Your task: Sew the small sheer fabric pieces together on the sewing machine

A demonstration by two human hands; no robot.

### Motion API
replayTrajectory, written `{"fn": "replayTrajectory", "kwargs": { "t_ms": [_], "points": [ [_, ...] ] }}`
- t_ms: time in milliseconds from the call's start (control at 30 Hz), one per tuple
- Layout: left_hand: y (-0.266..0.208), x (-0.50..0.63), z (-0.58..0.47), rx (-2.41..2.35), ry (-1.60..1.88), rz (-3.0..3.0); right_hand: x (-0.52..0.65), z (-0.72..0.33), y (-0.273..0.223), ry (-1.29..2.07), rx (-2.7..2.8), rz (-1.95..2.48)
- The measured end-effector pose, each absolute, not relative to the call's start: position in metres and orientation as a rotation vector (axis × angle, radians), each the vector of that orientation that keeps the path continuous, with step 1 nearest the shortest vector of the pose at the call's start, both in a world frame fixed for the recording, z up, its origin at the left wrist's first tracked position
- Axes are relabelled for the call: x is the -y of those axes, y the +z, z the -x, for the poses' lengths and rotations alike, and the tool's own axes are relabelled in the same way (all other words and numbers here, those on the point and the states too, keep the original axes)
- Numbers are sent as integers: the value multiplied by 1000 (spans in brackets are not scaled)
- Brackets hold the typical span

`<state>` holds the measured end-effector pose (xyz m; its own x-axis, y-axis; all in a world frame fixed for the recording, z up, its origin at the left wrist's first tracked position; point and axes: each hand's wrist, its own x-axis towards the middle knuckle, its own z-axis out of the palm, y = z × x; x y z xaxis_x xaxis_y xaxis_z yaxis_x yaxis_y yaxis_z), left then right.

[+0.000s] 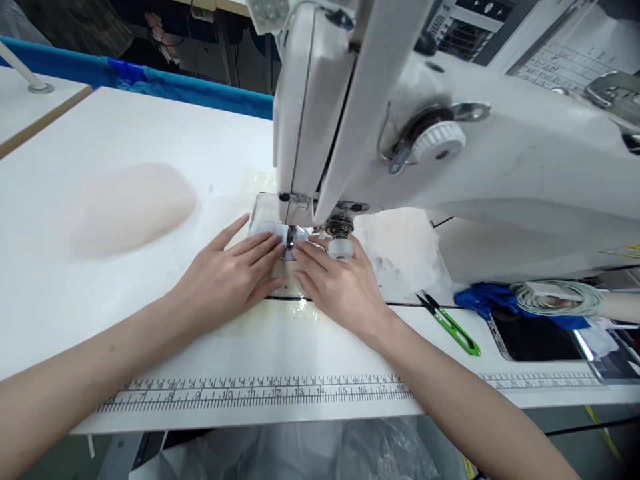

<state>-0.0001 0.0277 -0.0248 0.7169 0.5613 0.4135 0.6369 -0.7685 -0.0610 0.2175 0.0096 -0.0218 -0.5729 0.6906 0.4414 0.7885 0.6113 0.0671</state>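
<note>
A white sewing machine (320, 120) stands over the table, its presser foot (291, 239) lowered near the hands. My left hand (235, 267) lies flat just left of the foot, fingers stretched toward it. Close on the right side is my right hand (343, 283), also flat with fingers extended, its fingertips partly hidden by the machine's white knob (340, 249). Between and under the fingertips is a thin pale piece of material, too small to make out. A clear plastic plate (263, 210) lies behind the left fingers.
A pale pink rounded fabric piece (140, 207) lies on the left. Right of the machine foot lies pale fabric (400, 247). Green thread snips (455, 327), a phone (540, 337), blue cloth (483, 298) and a coiled cord (557, 298) sit on the right. A printed ruler (275, 393) runs along the front edge.
</note>
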Motion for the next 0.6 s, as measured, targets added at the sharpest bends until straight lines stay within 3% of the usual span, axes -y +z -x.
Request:
{"fn": "replayTrajectory", "kwargs": {
  "t_ms": [500, 600],
  "points": [
    [-22, -34, 9, 1279, -612, 2617, -9, -228, -15, -385, 2413, 1149],
    [-3, -34, 21, 1461, -594, 2668, -5, -227, -13, -211, 2334, 1119]
  ]
}}
